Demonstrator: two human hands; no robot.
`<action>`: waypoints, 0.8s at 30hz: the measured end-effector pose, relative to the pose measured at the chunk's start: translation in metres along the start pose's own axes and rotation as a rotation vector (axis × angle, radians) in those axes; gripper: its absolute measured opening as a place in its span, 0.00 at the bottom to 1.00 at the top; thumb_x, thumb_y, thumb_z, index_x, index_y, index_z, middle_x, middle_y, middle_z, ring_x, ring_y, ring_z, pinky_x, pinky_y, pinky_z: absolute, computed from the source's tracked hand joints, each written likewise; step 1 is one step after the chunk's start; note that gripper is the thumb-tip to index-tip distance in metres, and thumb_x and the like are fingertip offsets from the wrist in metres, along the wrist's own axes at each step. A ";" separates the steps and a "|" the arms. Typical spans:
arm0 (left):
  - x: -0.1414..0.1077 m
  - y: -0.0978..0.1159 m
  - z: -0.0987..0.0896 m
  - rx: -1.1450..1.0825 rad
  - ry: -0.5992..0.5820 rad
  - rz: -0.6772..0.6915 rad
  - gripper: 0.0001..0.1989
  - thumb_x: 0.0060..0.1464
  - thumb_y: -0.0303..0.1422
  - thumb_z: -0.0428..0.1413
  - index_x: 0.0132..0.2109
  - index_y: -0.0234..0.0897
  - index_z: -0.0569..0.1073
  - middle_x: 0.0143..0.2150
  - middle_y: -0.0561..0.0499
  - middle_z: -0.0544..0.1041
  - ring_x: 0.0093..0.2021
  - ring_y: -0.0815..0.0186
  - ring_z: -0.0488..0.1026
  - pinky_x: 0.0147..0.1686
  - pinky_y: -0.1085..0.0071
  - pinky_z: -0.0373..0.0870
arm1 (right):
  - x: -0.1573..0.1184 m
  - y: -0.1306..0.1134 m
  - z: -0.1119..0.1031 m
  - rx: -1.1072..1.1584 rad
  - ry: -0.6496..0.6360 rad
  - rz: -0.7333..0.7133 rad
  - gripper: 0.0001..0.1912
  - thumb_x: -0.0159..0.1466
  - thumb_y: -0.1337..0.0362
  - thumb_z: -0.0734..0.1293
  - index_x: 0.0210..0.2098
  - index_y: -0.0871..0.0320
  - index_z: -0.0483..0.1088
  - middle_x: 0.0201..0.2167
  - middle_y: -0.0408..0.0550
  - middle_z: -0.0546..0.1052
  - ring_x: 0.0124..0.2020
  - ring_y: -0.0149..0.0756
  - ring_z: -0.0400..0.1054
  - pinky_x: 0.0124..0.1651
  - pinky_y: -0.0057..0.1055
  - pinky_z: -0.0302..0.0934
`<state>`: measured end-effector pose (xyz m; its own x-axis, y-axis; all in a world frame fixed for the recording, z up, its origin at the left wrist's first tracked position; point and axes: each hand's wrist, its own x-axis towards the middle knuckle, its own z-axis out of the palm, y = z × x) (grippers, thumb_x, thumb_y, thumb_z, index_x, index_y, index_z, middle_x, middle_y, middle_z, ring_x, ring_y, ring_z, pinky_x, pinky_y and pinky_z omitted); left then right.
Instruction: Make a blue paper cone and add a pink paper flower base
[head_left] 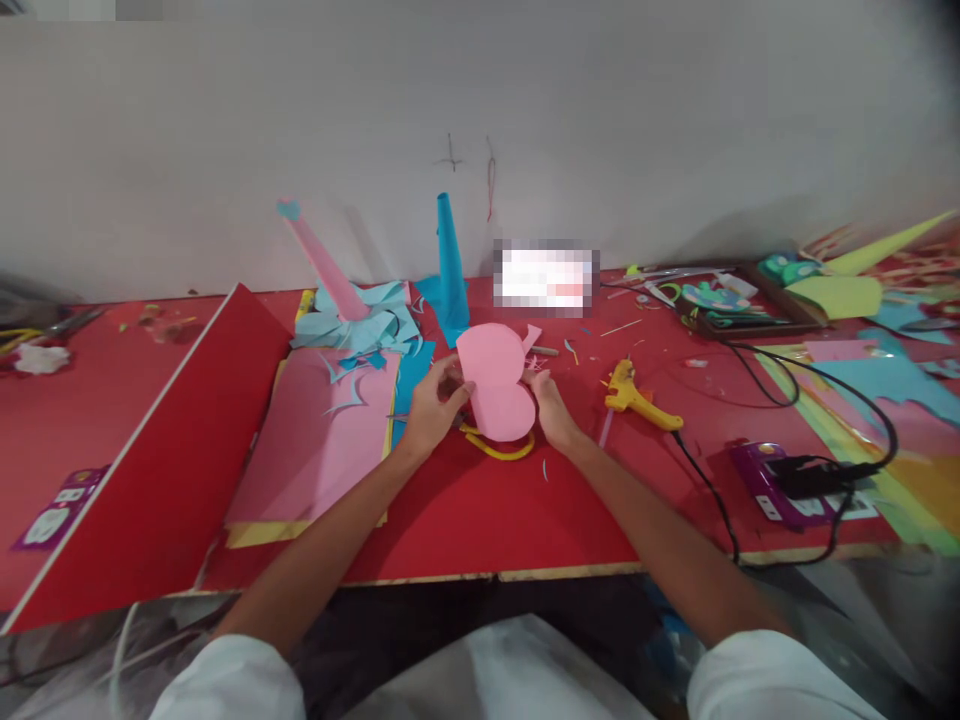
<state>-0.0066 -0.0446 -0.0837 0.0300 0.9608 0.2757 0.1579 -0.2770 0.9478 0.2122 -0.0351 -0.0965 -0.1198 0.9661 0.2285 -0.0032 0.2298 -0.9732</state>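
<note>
A pink paper cut-out (496,385) with rounded lobes is held up over the red table. My left hand (436,405) grips its left edge, thumb on the front. At its right edge my right hand (551,405) has its fingers closed, partly hidden behind the paper. Yellow curved handles (504,453) show just below the cut-out; the rest of that tool is mostly hidden. Small pink scraps (536,362) lie behind my right hand.
A yellow glue gun (637,396) with a black cord lies right, near a purple box (776,485). Left are pink sheets (322,430) and a raised red board (165,470). Behind stand a blue cone (449,265) and a pink cone (330,265); a tray (802,308) sits back right.
</note>
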 end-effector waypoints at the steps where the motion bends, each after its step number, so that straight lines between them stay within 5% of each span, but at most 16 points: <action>1: 0.000 0.001 0.000 0.006 0.019 0.005 0.26 0.63 0.52 0.66 0.56 0.36 0.78 0.43 0.46 0.80 0.41 0.61 0.78 0.44 0.65 0.76 | 0.000 -0.001 0.000 0.003 -0.026 -0.010 0.41 0.67 0.22 0.60 0.32 0.54 0.77 0.28 0.49 0.78 0.35 0.44 0.74 0.38 0.38 0.71; 3: 0.000 0.003 0.000 -0.005 0.014 0.015 0.27 0.63 0.55 0.65 0.53 0.36 0.77 0.45 0.44 0.82 0.43 0.60 0.78 0.45 0.65 0.76 | 0.001 -0.005 0.000 -0.032 -0.056 -0.018 0.35 0.64 0.27 0.69 0.34 0.56 0.79 0.30 0.47 0.79 0.35 0.42 0.73 0.39 0.36 0.71; 5: -0.003 0.006 0.003 -0.019 -0.036 0.023 0.34 0.61 0.55 0.67 0.62 0.37 0.73 0.48 0.43 0.82 0.44 0.58 0.79 0.45 0.64 0.77 | 0.003 -0.008 -0.001 -0.079 -0.041 -0.013 0.30 0.63 0.34 0.75 0.34 0.57 0.80 0.31 0.46 0.79 0.33 0.39 0.71 0.38 0.34 0.69; 8: -0.009 0.008 0.007 0.022 -0.101 0.048 0.49 0.59 0.53 0.70 0.77 0.42 0.58 0.49 0.43 0.82 0.43 0.56 0.80 0.43 0.63 0.78 | 0.005 -0.009 -0.001 -0.084 0.000 -0.012 0.27 0.64 0.38 0.74 0.31 0.57 0.79 0.29 0.45 0.78 0.31 0.37 0.68 0.35 0.33 0.65; 10: -0.012 0.009 0.009 0.080 -0.097 0.075 0.51 0.60 0.53 0.69 0.80 0.44 0.55 0.48 0.44 0.82 0.42 0.57 0.80 0.43 0.62 0.78 | 0.006 -0.010 -0.001 -0.058 0.017 -0.016 0.27 0.63 0.37 0.74 0.29 0.56 0.78 0.27 0.45 0.77 0.31 0.37 0.68 0.35 0.33 0.64; 15: -0.011 0.006 0.007 0.185 -0.004 0.147 0.51 0.62 0.58 0.66 0.81 0.45 0.55 0.54 0.41 0.82 0.43 0.58 0.79 0.49 0.60 0.79 | 0.003 -0.016 0.003 -0.016 -0.044 -0.037 0.26 0.56 0.37 0.80 0.31 0.54 0.79 0.29 0.47 0.80 0.37 0.45 0.74 0.46 0.42 0.72; 18: -0.009 0.003 0.003 0.325 0.043 0.239 0.51 0.60 0.62 0.65 0.80 0.45 0.59 0.67 0.34 0.76 0.55 0.51 0.79 0.56 0.55 0.79 | 0.001 -0.022 0.003 -0.056 -0.032 -0.032 0.25 0.58 0.37 0.78 0.29 0.54 0.78 0.27 0.46 0.79 0.37 0.46 0.75 0.46 0.43 0.73; 21: -0.009 0.001 0.001 0.478 -0.008 0.349 0.43 0.63 0.62 0.62 0.76 0.44 0.69 0.72 0.35 0.72 0.66 0.45 0.74 0.65 0.51 0.74 | 0.000 -0.026 0.002 -0.101 0.011 -0.034 0.26 0.62 0.38 0.76 0.26 0.55 0.75 0.26 0.45 0.76 0.35 0.44 0.73 0.43 0.40 0.72; 24: -0.011 0.000 0.002 0.524 -0.052 0.401 0.33 0.67 0.58 0.60 0.70 0.44 0.78 0.68 0.36 0.73 0.61 0.50 0.76 0.63 0.54 0.75 | -0.001 -0.025 0.001 -0.105 0.016 -0.061 0.27 0.61 0.36 0.75 0.29 0.55 0.76 0.28 0.46 0.77 0.36 0.44 0.73 0.43 0.40 0.72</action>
<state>-0.0047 -0.0549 -0.0873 0.2317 0.7877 0.5708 0.5838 -0.5820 0.5661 0.2111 -0.0417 -0.0723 -0.1066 0.9517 0.2879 0.0940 0.2979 -0.9500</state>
